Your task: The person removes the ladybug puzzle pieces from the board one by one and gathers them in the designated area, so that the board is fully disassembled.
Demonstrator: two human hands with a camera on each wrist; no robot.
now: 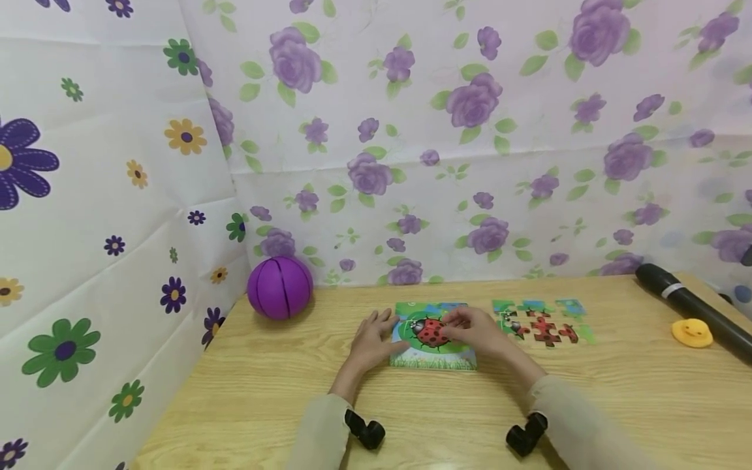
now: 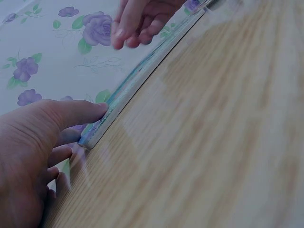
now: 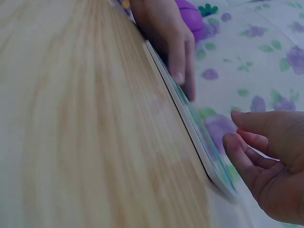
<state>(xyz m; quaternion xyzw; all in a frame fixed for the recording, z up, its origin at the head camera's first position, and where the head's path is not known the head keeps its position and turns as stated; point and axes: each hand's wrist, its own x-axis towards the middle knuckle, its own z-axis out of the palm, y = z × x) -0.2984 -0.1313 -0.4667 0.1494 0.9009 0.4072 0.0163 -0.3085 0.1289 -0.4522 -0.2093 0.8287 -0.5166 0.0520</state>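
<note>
A ladybug puzzle board [image 1: 431,343], green and blue with a red ladybug, lies flat on the table. My left hand [image 1: 371,341] is at its left side, fingers spread. In the left wrist view, the left thumb [image 2: 88,113] touches the board's edge near a corner. Over the board's right part hovers my right hand [image 1: 477,331], its fingers bent loosely and thumb near the index finger. The right wrist view shows nothing between those right fingertips [image 3: 233,138]. To the right of the board lie several loose puzzle pieces [image 1: 546,331], red, black, green and blue.
A purple ball [image 1: 281,288] sits at the table's back left corner. On the right are a yellow rubber duck [image 1: 692,333] and a long black stick-like object [image 1: 699,313] with a pale band. Flowered cloth [image 1: 411,130] hangs behind the table.
</note>
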